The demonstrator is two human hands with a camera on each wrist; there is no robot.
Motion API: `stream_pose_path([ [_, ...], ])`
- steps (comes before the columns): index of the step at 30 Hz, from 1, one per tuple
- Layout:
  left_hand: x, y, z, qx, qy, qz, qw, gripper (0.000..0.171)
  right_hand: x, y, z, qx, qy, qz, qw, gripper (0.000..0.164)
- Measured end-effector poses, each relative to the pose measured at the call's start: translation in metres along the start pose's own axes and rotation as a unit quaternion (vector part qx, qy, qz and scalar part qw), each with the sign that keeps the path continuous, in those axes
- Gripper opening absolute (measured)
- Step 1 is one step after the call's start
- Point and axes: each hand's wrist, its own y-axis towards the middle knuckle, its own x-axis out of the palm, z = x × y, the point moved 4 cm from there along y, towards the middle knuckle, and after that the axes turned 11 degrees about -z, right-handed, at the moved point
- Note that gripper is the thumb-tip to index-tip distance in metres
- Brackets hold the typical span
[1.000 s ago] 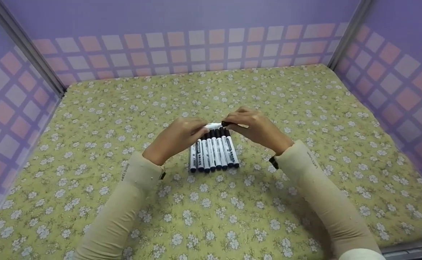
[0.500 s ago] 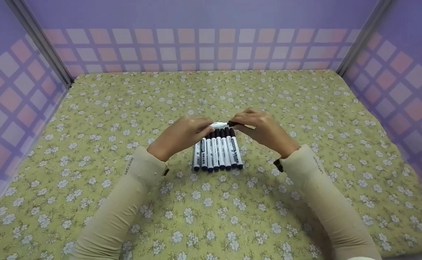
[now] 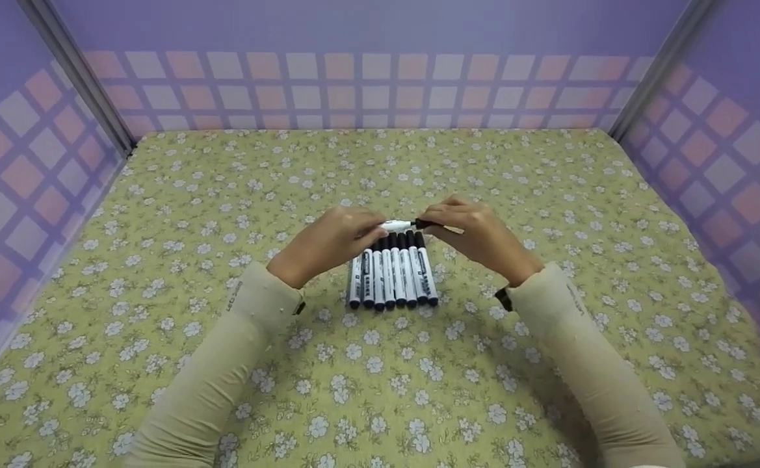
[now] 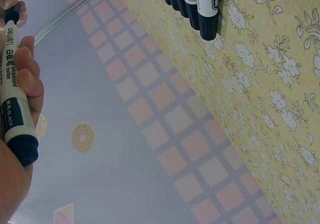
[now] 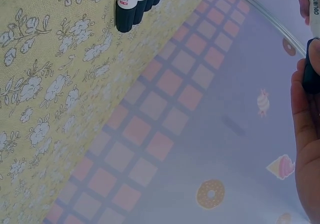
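Observation:
A white whiteboard marker (image 3: 396, 225) with black print lies sideways between my hands, above a row of markers. My left hand (image 3: 331, 240) grips its barrel; in the left wrist view the dark end plug sits by the palm. At its other end, the right hand (image 3: 474, 234) pinches the black cap (image 5: 311, 67) between thumb and fingers. A short dark stretch shows between white barrel and fingers in the head view; how far the cap sits on is hard to tell. Below, several similar markers (image 3: 389, 276) lie side by side, caps pointing away from me.
Yellow flowered cloth (image 3: 380, 390) covers the table. A purple back panel (image 3: 380, 84) with pink and white squares stands behind it, with similar panels at left and right. Grey posts (image 3: 87, 84) mark the back corners.
The right hand with the cap has shifted slightly right, away from the left hand, and more dark shows at the barrel's end. The whole head view has shifted a little.

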Motion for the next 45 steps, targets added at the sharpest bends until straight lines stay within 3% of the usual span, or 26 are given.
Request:
stream_pose_path([
  [13,0.000,-0.003,-0.004,-0.011,-0.013,-0.001,0.9999,0.023,-0.003,-0.003,0.003,0.009,-0.006,0.004,1.000,0.023],
  [29,-0.002,-0.003,-0.006,0.013,-0.011,0.010,0.9998,0.020,-0.006,-0.006,0.003,0.023,-0.005,0.008,1.000,0.025],
  [37,-0.003,-0.006,-0.010,0.003,-0.002,0.003,1.0000,0.023,-0.007,-0.010,0.007,0.026,-0.022,0.021,0.999,0.024],
  [45,-0.003,-0.013,-0.017,-0.022,-0.024,0.011,0.9994,0.025,-0.007,-0.013,0.014,0.019,-0.030,0.025,0.999,0.024],
])
